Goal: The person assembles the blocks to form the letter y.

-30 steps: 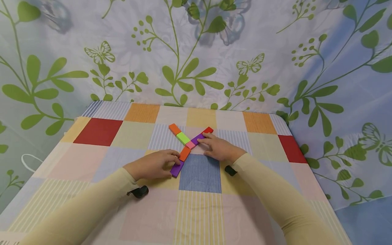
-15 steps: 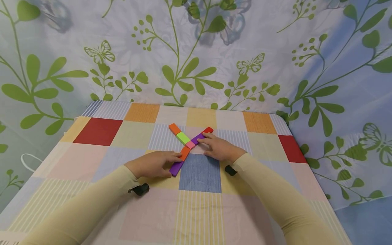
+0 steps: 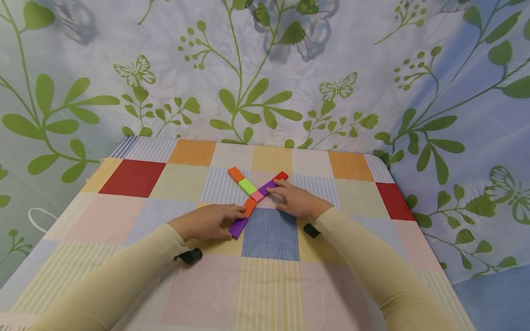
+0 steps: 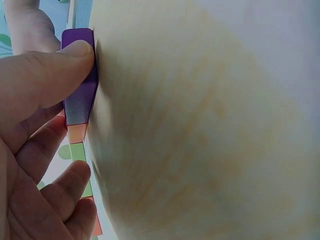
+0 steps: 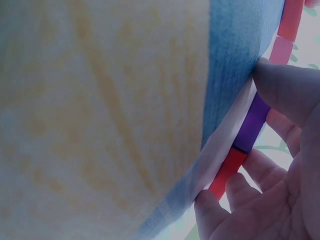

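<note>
Flat coloured blocks form a Y on the cloth. Its stem is a purple block (image 3: 238, 228) below an orange block (image 3: 250, 207). At the junction sits a pink block (image 3: 257, 196). The left arm of the Y has a lime block (image 3: 248, 186) and a second orange block (image 3: 236, 174); the right arm, another purple block (image 3: 266, 188) and a red block (image 3: 283, 175). My left hand (image 3: 207, 222) pinches the stem's purple block (image 4: 80, 102), thumb on its near end, a fingertip at the orange one. My right hand (image 3: 301, 201) rests beside the right arm, fingertips at its purple block (image 5: 251, 125).
A patchwork tablecloth (image 3: 198, 285) covers the table. Behind it hangs a leaf-print curtain (image 3: 165, 27). A white cable loop (image 3: 37, 220) shows past the left edge. Dark wrist cameras (image 3: 189, 257) sit under both sleeves.
My left fingers have moved forward from the purple block onto the orange one, and the stem has shifted very slightly. The right hand stays in place.
</note>
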`<state>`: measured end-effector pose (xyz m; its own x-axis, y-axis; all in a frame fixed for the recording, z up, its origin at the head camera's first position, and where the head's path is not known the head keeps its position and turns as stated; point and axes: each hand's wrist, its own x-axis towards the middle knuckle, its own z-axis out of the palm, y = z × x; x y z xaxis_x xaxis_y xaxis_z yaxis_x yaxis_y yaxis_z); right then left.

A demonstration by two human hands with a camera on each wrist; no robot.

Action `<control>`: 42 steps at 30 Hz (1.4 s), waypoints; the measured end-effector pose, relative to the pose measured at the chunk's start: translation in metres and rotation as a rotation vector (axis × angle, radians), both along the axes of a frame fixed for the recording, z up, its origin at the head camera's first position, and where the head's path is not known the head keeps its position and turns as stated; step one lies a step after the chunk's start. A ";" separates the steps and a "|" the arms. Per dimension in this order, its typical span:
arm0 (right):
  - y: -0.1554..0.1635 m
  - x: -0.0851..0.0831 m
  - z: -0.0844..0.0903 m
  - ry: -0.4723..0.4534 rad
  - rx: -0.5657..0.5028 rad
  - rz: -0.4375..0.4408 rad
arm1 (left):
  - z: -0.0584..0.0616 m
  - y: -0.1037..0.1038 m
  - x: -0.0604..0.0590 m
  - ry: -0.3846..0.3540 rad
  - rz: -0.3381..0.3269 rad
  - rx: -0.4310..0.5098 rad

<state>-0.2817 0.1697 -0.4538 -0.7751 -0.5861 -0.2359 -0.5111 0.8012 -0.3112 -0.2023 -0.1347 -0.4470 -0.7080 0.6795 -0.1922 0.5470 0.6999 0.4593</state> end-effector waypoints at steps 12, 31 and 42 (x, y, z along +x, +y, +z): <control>-0.001 0.002 0.001 -0.005 0.009 -0.009 | 0.000 0.000 0.001 0.002 -0.009 0.026; 0.001 0.001 0.005 0.027 0.015 0.031 | -0.002 0.001 0.000 -0.006 -0.001 0.009; -0.002 0.000 0.007 0.049 0.024 0.028 | -0.002 -0.005 -0.003 -0.062 0.040 0.048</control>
